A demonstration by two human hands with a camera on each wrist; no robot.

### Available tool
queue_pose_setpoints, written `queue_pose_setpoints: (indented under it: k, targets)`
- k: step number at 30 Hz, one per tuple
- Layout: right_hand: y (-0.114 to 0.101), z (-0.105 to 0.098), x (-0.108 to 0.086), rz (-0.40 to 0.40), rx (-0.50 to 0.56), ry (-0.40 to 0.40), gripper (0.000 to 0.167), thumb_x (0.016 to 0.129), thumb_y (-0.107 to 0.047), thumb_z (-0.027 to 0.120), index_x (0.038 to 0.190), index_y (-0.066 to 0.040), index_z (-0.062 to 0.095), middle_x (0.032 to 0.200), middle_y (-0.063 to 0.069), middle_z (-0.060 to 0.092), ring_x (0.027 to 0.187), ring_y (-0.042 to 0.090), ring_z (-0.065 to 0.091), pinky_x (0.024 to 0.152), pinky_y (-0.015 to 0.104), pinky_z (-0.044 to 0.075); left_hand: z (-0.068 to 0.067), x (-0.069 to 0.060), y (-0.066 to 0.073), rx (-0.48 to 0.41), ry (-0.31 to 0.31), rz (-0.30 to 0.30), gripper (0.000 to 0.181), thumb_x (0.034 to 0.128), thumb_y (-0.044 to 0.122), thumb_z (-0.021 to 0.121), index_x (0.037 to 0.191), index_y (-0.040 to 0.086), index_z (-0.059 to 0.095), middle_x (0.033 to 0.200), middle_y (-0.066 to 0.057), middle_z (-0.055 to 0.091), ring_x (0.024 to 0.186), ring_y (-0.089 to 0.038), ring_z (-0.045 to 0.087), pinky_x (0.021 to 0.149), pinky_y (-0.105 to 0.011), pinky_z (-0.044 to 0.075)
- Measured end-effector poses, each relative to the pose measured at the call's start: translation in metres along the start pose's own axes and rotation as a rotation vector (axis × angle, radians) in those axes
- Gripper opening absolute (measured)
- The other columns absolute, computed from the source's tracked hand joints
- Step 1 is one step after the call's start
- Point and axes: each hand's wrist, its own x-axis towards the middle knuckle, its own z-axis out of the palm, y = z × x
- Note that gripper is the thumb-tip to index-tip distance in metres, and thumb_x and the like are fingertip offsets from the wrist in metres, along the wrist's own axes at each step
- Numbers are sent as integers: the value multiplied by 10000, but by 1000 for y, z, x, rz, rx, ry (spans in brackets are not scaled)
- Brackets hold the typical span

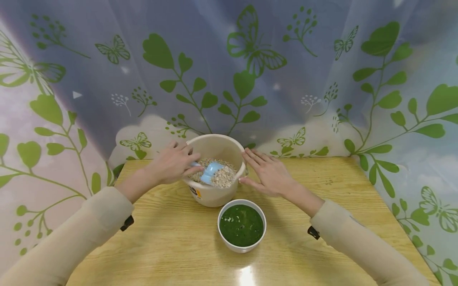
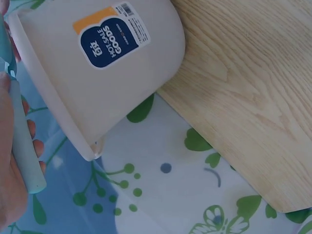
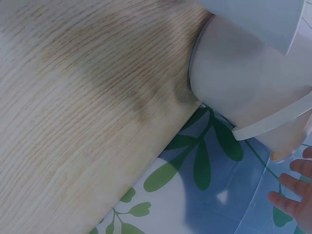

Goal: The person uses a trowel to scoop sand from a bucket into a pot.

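A cream bucket (image 1: pixel 214 195) holds grain flakes (image 1: pixel 224 177), with a light blue scoop (image 1: pixel 211 171) among them. My left hand (image 1: pixel 175 162) grips the scoop's handle over the bucket's left side; in the left wrist view the fingers curl round the blue handle (image 2: pixel 25 141). My right hand (image 1: pixel 270 173) has its fingers extended against the bucket's right rim; in the right wrist view the hand (image 3: pixel 295 187) is partly cut off. In front of the bucket stands a white bowl (image 1: pixel 241 249) of dark green contents (image 1: pixel 241 226) with a few pale flakes on top.
The wooden table (image 1: pixel 161 238) extends around the bucket and bowl, its far edge against a curtain (image 1: pixel 214 99) with green leaf and butterfly prints. In the left wrist view a label (image 2: pixel 109 41) shows on the bucket's side. A pale handle strip (image 3: pixel 273 121) crosses the bucket's side.
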Motion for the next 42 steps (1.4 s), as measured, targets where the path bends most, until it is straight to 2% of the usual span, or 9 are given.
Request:
queue_pose_setpoints:
  k: [6, 12, 19, 22, 27, 30, 33, 37, 42]
  targets:
    - [-2, 0, -10, -35, 12, 30, 1029, 987, -836, 76, 1620, -94, 404, 1681, 127, 420, 1498, 372, 500, 1195, 548, 440, -4, -3, 8, 22, 21, 29, 373, 1034, 539, 583, 1039, 166, 572, 922, -73, 616, 832, -256, 590, 742, -378, 369]
    - [-4, -1, -22, -69, 18, 44, 1014, 995, -827, 90, 1616, -92, 410, 1671, 142, 437, 1509, 370, 482, 1206, 550, 424, -7, -5, 15, 20, 34, 45, 357, 1045, 534, 566, 1073, 179, 602, 958, -86, 641, 876, -260, 590, 764, -420, 412]
    - [-7, -1, -38, -104, -4, 37, 1025, 984, -842, 90, 1628, -103, 392, 1636, 153, 488, 1485, 364, 516, 1161, 547, 471, -12, -10, 24, 30, 43, 49, 358, 1045, 535, 565, 1111, 189, 629, 969, -76, 635, 888, -242, 566, 760, -444, 440]
    - [-10, -1, -45, -122, -6, 31, 1010, 988, -839, 110, 1623, -110, 404, 1645, 149, 475, 1481, 372, 519, 1166, 552, 467, -14, -12, 29, 28, 42, 47, 361, 1045, 543, 559, 1125, 201, 642, 997, -79, 649, 946, -260, 598, 836, -501, 484]
    - [-15, 0, -54, -137, -1, 16, 999, 988, -847, 155, 1620, -116, 411, 1681, 126, 424, 1514, 373, 479, 1222, 581, 392, -15, -15, 36, 46, 68, 60, 392, 1025, 569, 575, 1135, 202, 660, 1050, -91, 693, 1052, -308, 652, 994, -601, 521]
    - [-18, 1, -61, -134, -1, 2, 1009, 978, -861, 181, 1629, -120, 394, 1688, 122, 413, 1534, 366, 452, 1253, 586, 344, -13, -18, 40, 54, 82, 68, 406, 1013, 575, 595, 1150, 199, 669, 1081, -97, 714, 1070, -320, 665, 996, -594, 527]
    - [-20, 2, -67, -130, 9, -6, 1014, 969, -871, 232, 1632, -119, 387, 1692, 128, 405, 1544, 363, 438, 1262, 586, 331, -13, -20, 45, 68, 93, 67, 411, 1006, 582, 607, 1155, 206, 680, 1079, -99, 727, 1035, -309, 680, 899, -524, 541]
    - [-23, 3, -73, -123, 27, -1, 1033, 950, -887, 279, 1631, -119, 387, 1695, 138, 397, 1542, 373, 436, 1253, 599, 337, -10, -23, 51, 110, 128, 73, 404, 1002, 600, 597, 1109, 218, 677, 990, -73, 721, 935, -275, 678, 781, -430, 514]
    - [-25, 8, -80, -128, 28, -11, 1066, 922, -910, 319, 1644, -128, 357, 1697, 147, 390, 1543, 384, 431, 1235, 611, 357, -6, -26, 58, 140, 159, 86, 399, 992, 610, 606, 1073, 225, 671, 952, -52, 706, 888, -258, 670, 750, -406, 511]
